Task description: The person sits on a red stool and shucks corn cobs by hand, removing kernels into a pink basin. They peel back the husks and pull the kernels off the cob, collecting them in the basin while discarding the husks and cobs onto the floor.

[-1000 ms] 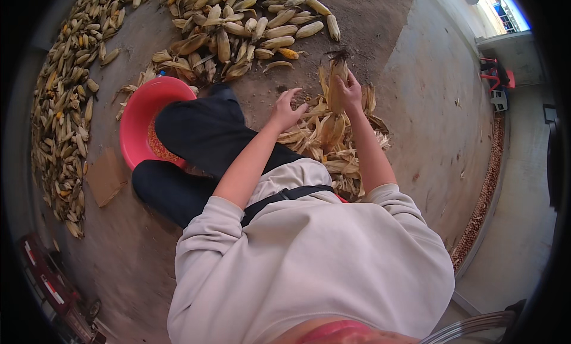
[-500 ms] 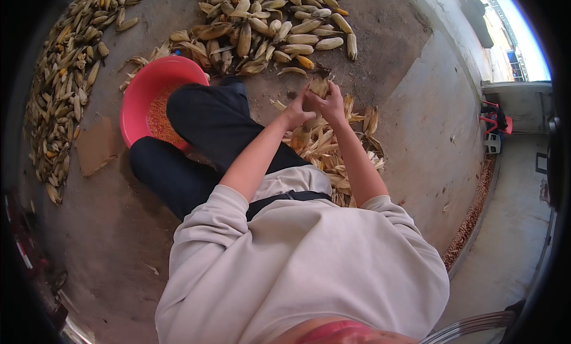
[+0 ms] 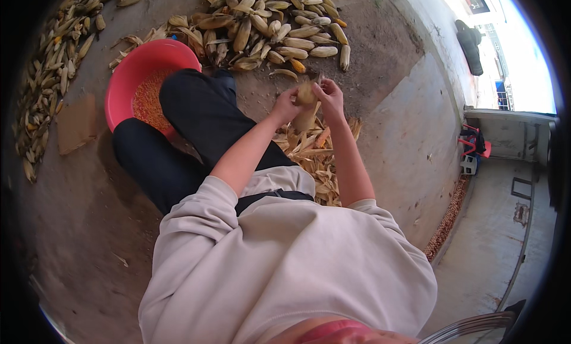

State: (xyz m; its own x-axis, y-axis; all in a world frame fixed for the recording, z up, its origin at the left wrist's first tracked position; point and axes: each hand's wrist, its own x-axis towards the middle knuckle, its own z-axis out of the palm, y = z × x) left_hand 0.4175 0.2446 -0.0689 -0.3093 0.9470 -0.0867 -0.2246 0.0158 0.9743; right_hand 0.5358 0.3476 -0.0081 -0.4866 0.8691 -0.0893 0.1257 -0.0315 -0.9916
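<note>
In front of me, above a heap of dry husks (image 3: pixel 312 165), a corn ear (image 3: pixel 306 94) in pale husk is held between both hands. My left hand (image 3: pixel 286 106) is closed round its left side. The fingers of my right hand (image 3: pixel 330 99) pinch the husk at its upper right side. A dark, frayed tip shows between the hands; a loose piece of husk hangs below. Part of the ear is hidden by my fingers. An orange cob (image 3: pixel 323 137) lies partly covered among the husks.
A pink basin (image 3: pixel 119 88) with loose yellow kernels stands left of my bent legs. Unhusked corn (image 3: pixel 273 32) is piled ahead, with another heap (image 3: pixel 53 76) at far left. Flat cardboard (image 3: pixel 76 124) lies by the basin. A red chair (image 3: pixel 474 140) stands at the right wall.
My hands have moved slightly apart on the ear, and the husk between them looks more pulled open. The whole view has shifted a little as my head turned.
</note>
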